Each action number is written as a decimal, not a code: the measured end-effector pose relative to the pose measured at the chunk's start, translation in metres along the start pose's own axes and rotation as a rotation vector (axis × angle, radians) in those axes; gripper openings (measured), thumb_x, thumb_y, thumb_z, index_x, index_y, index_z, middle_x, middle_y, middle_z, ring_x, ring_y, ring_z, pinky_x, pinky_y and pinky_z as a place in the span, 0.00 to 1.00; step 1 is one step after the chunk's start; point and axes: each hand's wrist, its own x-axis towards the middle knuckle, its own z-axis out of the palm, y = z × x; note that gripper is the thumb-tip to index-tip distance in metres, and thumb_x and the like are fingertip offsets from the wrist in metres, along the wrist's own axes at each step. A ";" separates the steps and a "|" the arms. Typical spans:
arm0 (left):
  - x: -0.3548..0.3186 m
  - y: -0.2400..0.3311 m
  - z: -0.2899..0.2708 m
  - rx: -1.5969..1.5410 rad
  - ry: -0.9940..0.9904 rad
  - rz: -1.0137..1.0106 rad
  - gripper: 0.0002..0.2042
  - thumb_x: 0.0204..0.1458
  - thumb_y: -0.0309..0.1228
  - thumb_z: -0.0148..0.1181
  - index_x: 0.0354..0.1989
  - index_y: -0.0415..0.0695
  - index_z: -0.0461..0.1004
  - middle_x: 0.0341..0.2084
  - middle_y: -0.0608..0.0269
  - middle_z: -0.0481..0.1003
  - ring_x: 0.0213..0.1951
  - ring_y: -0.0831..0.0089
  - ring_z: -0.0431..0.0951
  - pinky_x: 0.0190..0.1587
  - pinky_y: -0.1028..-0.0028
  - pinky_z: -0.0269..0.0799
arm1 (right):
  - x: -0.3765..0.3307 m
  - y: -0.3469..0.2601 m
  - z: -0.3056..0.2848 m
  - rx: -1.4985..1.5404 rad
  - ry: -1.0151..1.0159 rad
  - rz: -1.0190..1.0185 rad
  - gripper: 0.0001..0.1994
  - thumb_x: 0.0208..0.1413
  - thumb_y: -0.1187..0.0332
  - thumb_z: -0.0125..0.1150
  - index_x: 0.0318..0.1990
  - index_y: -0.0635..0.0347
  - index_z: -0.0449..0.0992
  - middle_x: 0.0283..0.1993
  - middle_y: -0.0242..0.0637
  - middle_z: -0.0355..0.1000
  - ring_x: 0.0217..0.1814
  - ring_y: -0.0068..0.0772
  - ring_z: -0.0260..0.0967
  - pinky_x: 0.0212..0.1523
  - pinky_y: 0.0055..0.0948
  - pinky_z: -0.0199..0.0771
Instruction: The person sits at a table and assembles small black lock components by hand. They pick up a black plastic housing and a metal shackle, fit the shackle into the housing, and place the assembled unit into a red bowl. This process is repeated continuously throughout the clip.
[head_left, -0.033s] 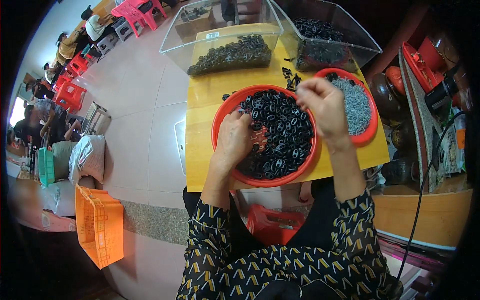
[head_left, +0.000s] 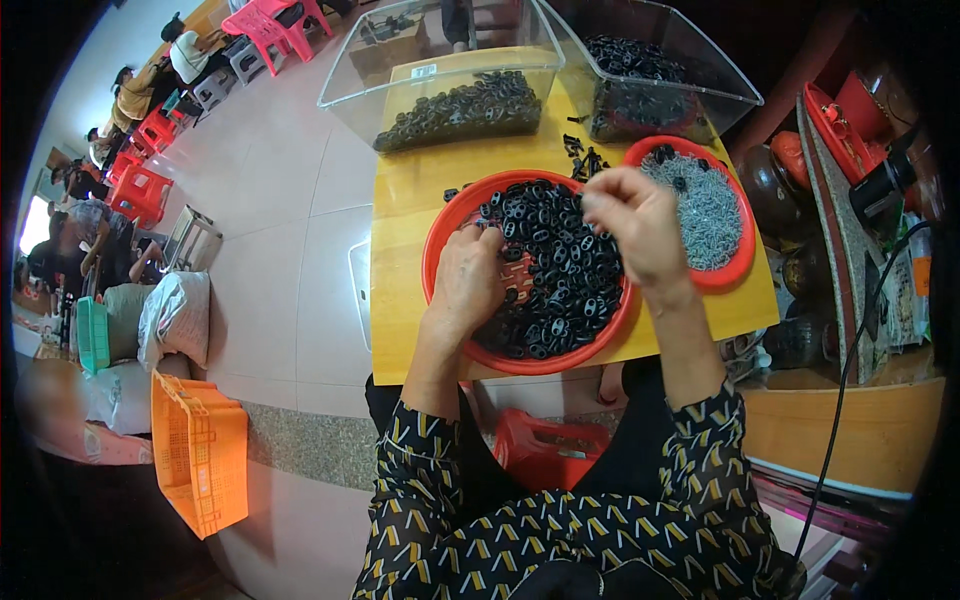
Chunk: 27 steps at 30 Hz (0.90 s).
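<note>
A round red basin (head_left: 431,250) holds a heap of small black oval plastic pieces with two holes (head_left: 560,265). My left hand (head_left: 468,275) is over the basin's left side, its fingers curled closed; whatever they hold is hidden. Above the upper right rim, my right hand (head_left: 640,220) is closed in a pinch, and I cannot make out anything between thumb and finger. To its right sits a smaller red basin (head_left: 745,262) filled with small silvery metal pieces, possibly screws (head_left: 712,220), with a few black pieces on top.
Two clear plastic bins (head_left: 450,70) (head_left: 680,85) of black parts stand at the back of the yellow table (head_left: 405,220). Loose black pieces (head_left: 585,158) lie before them. An orange crate (head_left: 200,455) is on the floor at left. People sit farther off at left.
My right hand has moved slightly to the left, farther over the basin of black pieces. My left hand stays nearly in place.
</note>
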 end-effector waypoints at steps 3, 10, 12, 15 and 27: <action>-0.001 0.005 -0.005 -0.150 0.016 -0.053 0.08 0.34 0.19 0.54 0.27 0.37 0.70 0.23 0.50 0.70 0.31 0.51 0.69 0.34 0.60 0.65 | -0.013 0.007 0.011 0.003 -0.093 0.107 0.05 0.44 0.80 0.55 0.30 0.65 0.67 0.25 0.28 0.66 0.25 0.16 0.63 0.26 0.16 0.64; -0.017 0.002 -0.021 -0.777 -0.075 -0.404 0.06 0.44 0.19 0.54 0.31 0.34 0.68 0.20 0.62 0.69 0.24 0.74 0.71 0.27 0.76 0.67 | -0.014 0.018 0.006 0.083 -0.169 0.204 0.07 0.45 0.78 0.56 0.34 0.67 0.69 0.28 0.31 0.68 0.25 0.17 0.65 0.25 0.16 0.67; -0.018 0.007 -0.027 -0.988 -0.077 -0.457 0.05 0.47 0.20 0.53 0.32 0.35 0.68 0.21 0.66 0.70 0.24 0.80 0.70 0.25 0.81 0.66 | -0.015 0.018 0.007 0.096 -0.170 0.220 0.07 0.46 0.78 0.56 0.35 0.67 0.69 0.28 0.31 0.68 0.25 0.17 0.65 0.25 0.16 0.67; -0.019 0.013 -0.030 -1.238 -0.027 -0.481 0.04 0.48 0.19 0.52 0.33 0.37 0.69 0.23 0.66 0.71 0.24 0.79 0.72 0.27 0.82 0.67 | -0.020 0.013 0.013 0.101 -0.180 0.226 0.07 0.47 0.78 0.55 0.35 0.67 0.70 0.28 0.30 0.69 0.25 0.16 0.65 0.25 0.15 0.66; -0.028 0.022 -0.019 -1.726 -0.037 -0.453 0.10 0.46 0.21 0.56 0.38 0.37 0.70 0.28 0.62 0.73 0.30 0.77 0.74 0.33 0.80 0.72 | -0.033 0.003 0.029 -0.057 -0.229 0.282 0.03 0.47 0.76 0.55 0.29 0.64 0.68 0.25 0.26 0.66 0.25 0.11 0.63 0.23 0.14 0.63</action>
